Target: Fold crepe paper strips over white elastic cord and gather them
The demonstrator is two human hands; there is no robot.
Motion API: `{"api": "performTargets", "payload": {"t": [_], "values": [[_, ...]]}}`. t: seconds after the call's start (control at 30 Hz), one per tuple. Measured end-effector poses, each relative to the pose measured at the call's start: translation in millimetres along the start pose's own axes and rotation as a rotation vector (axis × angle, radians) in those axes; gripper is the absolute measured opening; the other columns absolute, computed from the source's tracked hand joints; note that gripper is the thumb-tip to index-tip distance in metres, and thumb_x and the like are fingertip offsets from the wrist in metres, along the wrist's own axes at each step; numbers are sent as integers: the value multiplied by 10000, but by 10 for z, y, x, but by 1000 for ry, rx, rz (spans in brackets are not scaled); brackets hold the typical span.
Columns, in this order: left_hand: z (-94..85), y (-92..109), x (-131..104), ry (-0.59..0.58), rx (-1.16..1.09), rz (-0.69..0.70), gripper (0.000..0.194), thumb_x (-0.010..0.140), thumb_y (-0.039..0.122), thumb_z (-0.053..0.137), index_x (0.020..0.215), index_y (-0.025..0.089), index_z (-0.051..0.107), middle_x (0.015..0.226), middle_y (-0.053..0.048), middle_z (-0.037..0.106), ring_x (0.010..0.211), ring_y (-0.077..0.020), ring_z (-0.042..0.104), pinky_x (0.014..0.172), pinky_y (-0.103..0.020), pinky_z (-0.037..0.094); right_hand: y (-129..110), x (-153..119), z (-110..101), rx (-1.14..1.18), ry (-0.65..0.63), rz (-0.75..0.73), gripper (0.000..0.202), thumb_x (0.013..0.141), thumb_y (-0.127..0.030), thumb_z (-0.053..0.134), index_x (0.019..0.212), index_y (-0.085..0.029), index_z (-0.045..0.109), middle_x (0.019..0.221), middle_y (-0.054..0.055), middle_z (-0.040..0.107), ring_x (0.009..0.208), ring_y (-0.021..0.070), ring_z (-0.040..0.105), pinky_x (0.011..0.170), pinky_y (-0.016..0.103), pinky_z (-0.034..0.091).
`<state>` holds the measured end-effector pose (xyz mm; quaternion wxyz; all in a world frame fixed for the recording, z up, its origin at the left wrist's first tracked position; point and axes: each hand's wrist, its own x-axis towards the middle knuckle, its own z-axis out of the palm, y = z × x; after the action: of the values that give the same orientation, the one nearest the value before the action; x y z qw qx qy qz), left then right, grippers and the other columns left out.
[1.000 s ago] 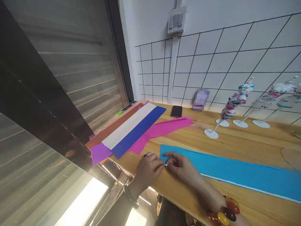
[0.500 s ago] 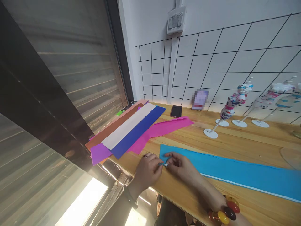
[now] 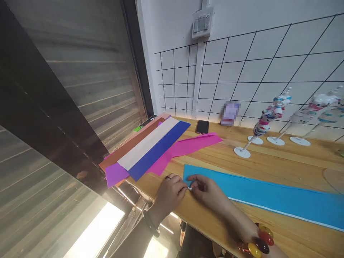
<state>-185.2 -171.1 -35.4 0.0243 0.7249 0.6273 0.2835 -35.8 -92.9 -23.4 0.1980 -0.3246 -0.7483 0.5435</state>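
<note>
A long bright-blue strip of paper [image 3: 258, 191] lies across the table, a narrow white band along its near edge. At its left end, near the near corner, both my hands come together. My left hand [image 3: 170, 191], ring on a finger, is closed in a pinch at that corner. A short white strip end [image 3: 189, 188] shows between the two hands. My right hand [image 3: 208, 190] rests over the blue paper, thumb and curled index finger around the white end. Whether its fingertips grip the strip is partly hidden.
Purple, brown, white and dark-blue paper strips [image 3: 154, 148] overlap at the left, by a pink strip [image 3: 188, 147]. A phone [image 3: 202, 127] lies behind. Small dress forms on white stands [image 3: 242, 152] stand at the right. The table's front edge [image 3: 199, 229] is close below my hands.
My hands stay almost in place at the blue paper's corner. The left fingers have shifted slightly right, and less blue shows at their tips. The view has moved slightly.
</note>
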Motion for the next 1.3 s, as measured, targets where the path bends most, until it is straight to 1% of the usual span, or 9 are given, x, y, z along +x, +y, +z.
{"api": "performTargets", "payload": {"t": [0.07,0.23,0.37,0.6,0.77,0.93,1.03,1.17,1.3], "values": [[-3,4,-4,6,-16,-15,123,798,149,500,772,205,607,765,-16,564,792,-158,483,694,-283,367,1,1,-1,2,4,-4,273,709,-166,463,971,-144,538,633,-42,509,612,113,494,567,220,357],[-27,24,-8,28,-52,-14,154,785,148,500,869,207,614,800,-29,577,826,-173,492,718,-299,376,-11,2,-6,3,4,-14,261,704,-156,462,952,-142,542,620,-42,504,599,111,487,563,221,355],[-36,31,2,15,-35,-19,126,797,177,503,810,210,624,773,-29,565,807,-169,492,703,-294,378,-20,0,1,-2,4,-12,265,706,-155,466,959,-142,545,625,-37,514,601,111,492,564,222,359],[-7,5,19,5,2,-9,116,786,144,514,747,198,610,752,-18,561,778,-159,487,676,-281,375,6,2,1,21,4,-12,250,709,-164,477,947,-152,550,622,-42,515,602,112,503,556,218,361],[3,2,11,21,-16,-28,114,775,128,517,779,194,608,770,-21,569,795,-166,491,695,-289,379,10,-3,-4,52,5,-15,207,693,-154,480,890,-154,546,617,-45,503,596,105,487,552,215,351],[-28,28,-2,17,-33,-12,118,776,164,523,836,207,615,788,-27,566,805,-171,491,710,-303,385,24,-6,-5,53,5,-25,195,695,-163,482,879,-159,545,605,-53,488,584,101,475,539,214,340],[-27,27,-1,6,-17,1,105,782,162,526,800,207,619,786,-25,567,803,-166,489,707,-297,383,31,-3,-5,37,7,-23,198,705,-167,476,889,-157,546,619,-47,498,598,104,485,552,214,351],[-6,8,1,25,-8,8,134,801,156,506,766,209,624,761,-24,562,787,-158,488,698,-291,378,30,0,-2,29,4,-16,201,705,-143,469,892,-158,541,627,-40,512,609,105,495,559,209,361],[7,-3,2,19,0,2,119,791,150,521,738,205,612,746,-16,558,783,-155,489,691,-286,376,30,4,-1,46,0,-13,202,702,-130,465,888,-158,538,630,-39,517,603,101,494,551,207,359]]}}
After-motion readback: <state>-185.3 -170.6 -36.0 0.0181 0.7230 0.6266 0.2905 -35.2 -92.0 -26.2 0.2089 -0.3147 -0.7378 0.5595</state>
